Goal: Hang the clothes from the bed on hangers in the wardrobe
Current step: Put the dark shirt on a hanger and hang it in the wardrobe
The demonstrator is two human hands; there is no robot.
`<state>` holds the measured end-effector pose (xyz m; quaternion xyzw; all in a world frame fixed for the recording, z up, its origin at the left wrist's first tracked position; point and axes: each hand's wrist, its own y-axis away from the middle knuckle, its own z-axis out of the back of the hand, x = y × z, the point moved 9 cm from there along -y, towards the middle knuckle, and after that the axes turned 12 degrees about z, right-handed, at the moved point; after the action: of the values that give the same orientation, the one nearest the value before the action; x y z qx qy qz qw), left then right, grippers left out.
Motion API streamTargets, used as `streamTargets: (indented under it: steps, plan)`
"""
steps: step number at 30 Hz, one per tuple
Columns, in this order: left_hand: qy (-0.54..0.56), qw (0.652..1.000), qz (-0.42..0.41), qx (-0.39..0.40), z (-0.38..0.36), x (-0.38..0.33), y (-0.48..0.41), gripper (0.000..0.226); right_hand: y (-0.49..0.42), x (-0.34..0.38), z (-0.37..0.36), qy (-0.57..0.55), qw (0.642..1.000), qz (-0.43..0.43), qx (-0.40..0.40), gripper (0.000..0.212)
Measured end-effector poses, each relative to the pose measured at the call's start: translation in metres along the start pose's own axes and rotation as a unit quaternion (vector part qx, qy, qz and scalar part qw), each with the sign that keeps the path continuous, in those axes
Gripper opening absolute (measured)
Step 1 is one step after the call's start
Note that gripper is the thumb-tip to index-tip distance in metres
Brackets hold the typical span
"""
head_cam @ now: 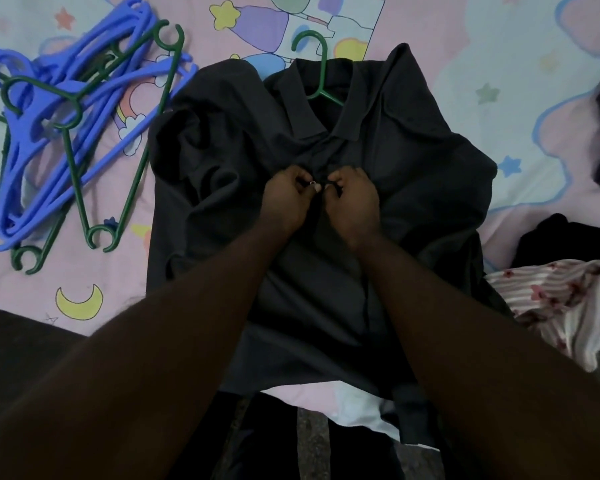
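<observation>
Pinching shirt [413, 174] placket at a button [312, 183] with left grip [286, 199] and right grip [354, 202], hanger [322, 69] in collar [305, 109]. Could tug hanger askew by pulling fabric hard.

Bare forearms run to the lower edge — left hand [284, 199] and right hand [352, 206] likewise bare.

A lone head-worn camera (wide-angle, its edges bowed) looks forward and steeply down over the bed [499, 46], near enough that the person's arms [174, 341] fill the lower frame. The dark shirt [413, 150] lies dead centre, loose hangers [66, 116] at 10 o'clock, striped clothing [568, 299] at 4 o'clock, the bed's near edge at 6 o'clock.
</observation>
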<state>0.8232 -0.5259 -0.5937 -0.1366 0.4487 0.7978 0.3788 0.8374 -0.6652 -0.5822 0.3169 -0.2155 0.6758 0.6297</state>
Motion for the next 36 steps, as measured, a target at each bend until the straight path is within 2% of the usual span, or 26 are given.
streamTargets:
  steps: [6, 11, 13, 16, 20, 23, 29, 36]
  plan:
    - [-0.006, 0.998, 0.055, -0.023, -0.001, -0.001, -0.009, 0.012, -0.007, -0.012, -0.003, -0.036, 0.999, -0.013, 0.010, 0.015]
    - [0.014, 0.996, 0.080, -0.026, 0.006, -0.002, -0.003, 0.010, -0.008, -0.017, -0.002, -0.124, 0.989, -0.061, 0.051, 0.015]
    - [0.054, 0.995, 0.078, -0.013, 0.012, -0.006, 0.012, 0.021, -0.003, -0.009, 0.008, -0.168, 0.981, -0.081, 0.055, 0.009]
    - [0.113, 0.993, 0.044, 0.005, 0.031, -0.029, 0.048, 0.020, 0.018, 0.019, 0.039, -0.255, 0.958, -0.125, 0.039, 0.010]
    - [0.200, 0.979, 0.003, 0.034, 0.072, -0.078, 0.111, 0.009, 0.049, 0.071, 0.098, -0.358, 0.914, -0.189, -0.037, 0.014]
    - [0.258, 0.966, 0.011, 0.035, 0.105, -0.104, 0.155, 0.009, 0.070, 0.117, 0.132, -0.399, 0.885, -0.230, -0.074, 0.015]
    - [0.289, 0.957, 0.040, 0.014, 0.148, -0.120, 0.214, 0.007, 0.107, 0.179, 0.170, -0.431, 0.853, -0.276, -0.098, 0.015]
    - [0.267, 0.961, 0.065, 0.028, 0.144, -0.104, 0.265, 0.007, 0.158, 0.197, 0.189, -0.400, 0.862, -0.300, -0.085, 0.019]
